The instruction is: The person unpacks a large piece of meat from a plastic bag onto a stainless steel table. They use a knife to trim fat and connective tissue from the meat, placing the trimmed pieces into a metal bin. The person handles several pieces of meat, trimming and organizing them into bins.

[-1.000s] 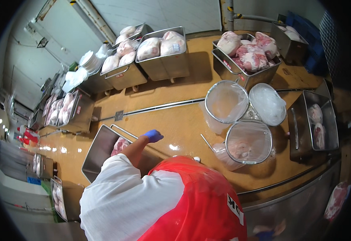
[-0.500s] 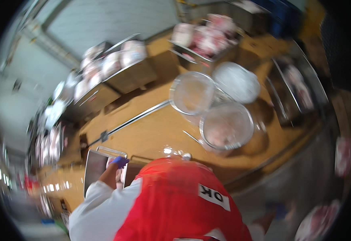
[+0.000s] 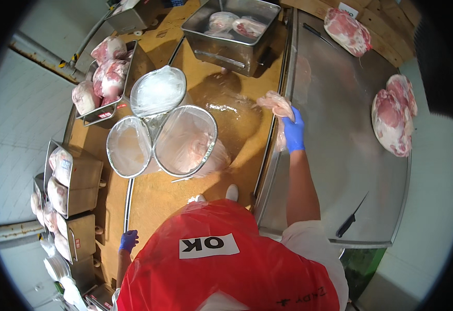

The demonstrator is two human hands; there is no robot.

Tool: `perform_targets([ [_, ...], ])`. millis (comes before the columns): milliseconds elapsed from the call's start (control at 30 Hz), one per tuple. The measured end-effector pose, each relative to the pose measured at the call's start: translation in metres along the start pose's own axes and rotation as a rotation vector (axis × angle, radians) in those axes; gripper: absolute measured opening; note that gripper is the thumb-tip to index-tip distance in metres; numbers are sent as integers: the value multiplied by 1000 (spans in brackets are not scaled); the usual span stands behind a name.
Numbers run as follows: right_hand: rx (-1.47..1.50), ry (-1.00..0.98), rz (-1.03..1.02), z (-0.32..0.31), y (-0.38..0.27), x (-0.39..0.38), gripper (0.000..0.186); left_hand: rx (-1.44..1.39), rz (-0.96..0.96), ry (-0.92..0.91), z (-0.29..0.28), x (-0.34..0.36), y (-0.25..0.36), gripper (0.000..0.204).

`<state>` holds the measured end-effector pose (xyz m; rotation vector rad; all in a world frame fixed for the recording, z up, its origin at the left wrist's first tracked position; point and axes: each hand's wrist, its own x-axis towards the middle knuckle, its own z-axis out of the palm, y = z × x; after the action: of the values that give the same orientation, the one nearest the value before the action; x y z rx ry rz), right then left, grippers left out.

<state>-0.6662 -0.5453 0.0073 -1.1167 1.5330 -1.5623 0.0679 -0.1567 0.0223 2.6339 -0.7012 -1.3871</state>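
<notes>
My right hand (image 3: 294, 130), in a blue glove, is closed around a crumpled, pinkish, see-through plastic bag (image 3: 276, 107). It holds the bag over the near-left edge of a metal worktable (image 3: 335, 171). The bag's loose folds hang toward the orange floor. Low at my left side hangs my left hand (image 3: 128, 240), also blue-gloved, its fingers loosely curled and slightly apart with nothing visible in them. Large raw meat cuts (image 3: 394, 116) lie on the table's far right side. A dark-handled knife (image 3: 348, 224) rests near the table's lower edge.
Three round hoops with clear liners stand together, including a nearer one (image 3: 213, 136). A metal tub (image 3: 226, 57) with meat stands beyond. More meat-filled tubs (image 3: 81, 189) line the left wall. Another knife (image 3: 317, 33) and meat cut (image 3: 347, 32) lie at the table's far end.
The view has swung right, bringing the worktable in. My left hand has come away from a metal tub of meat. My right hand, blurred low at the right before, now holds the plastic bag.
</notes>
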Motion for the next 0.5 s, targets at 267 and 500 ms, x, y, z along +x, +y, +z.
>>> perform_targets([
  [267,-437,697,-155,-277,75,-79,29,4,7,-22,-27,9,8,37],
  [500,-673,869,-189,-298,65,-59,34,-237,-284,100,-23,-30,-136,32],
])
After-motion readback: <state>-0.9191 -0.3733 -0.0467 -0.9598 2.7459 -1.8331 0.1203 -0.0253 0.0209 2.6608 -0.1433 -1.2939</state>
